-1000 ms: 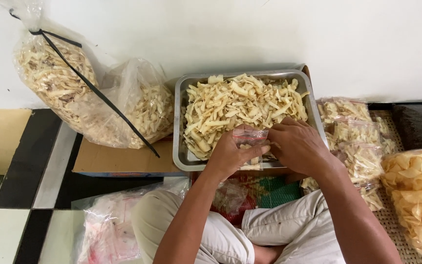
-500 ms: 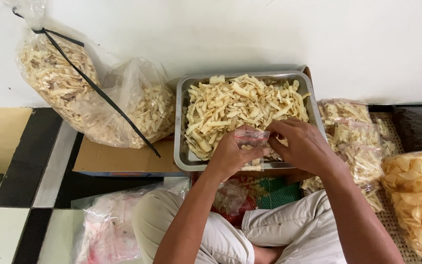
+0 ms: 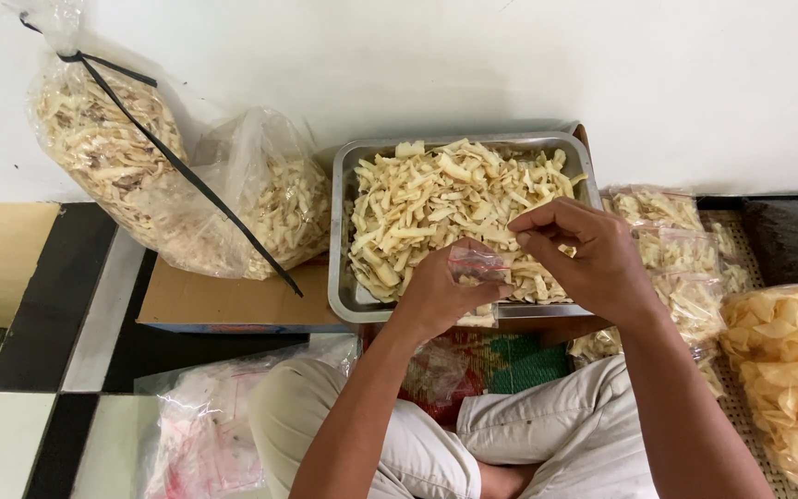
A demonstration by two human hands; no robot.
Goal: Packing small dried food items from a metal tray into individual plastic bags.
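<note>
A metal tray heaped with pale chip strips sits in front of me on a cardboard box. My left hand holds a small clear plastic bag with a red line at its mouth, over the tray's near edge. My right hand is beside it with fingers pinched together at the bag's opening, a ring on one finger. I cannot tell whether anything is between its fingertips.
A big clear bag of the same strips leans on the wall at left on cardboard. Filled small packets and a bag of round crackers lie at right. Empty plastic bags lie by my left knee.
Both hands have lifted a little from the strips; the small bag is now held up and open between them.
</note>
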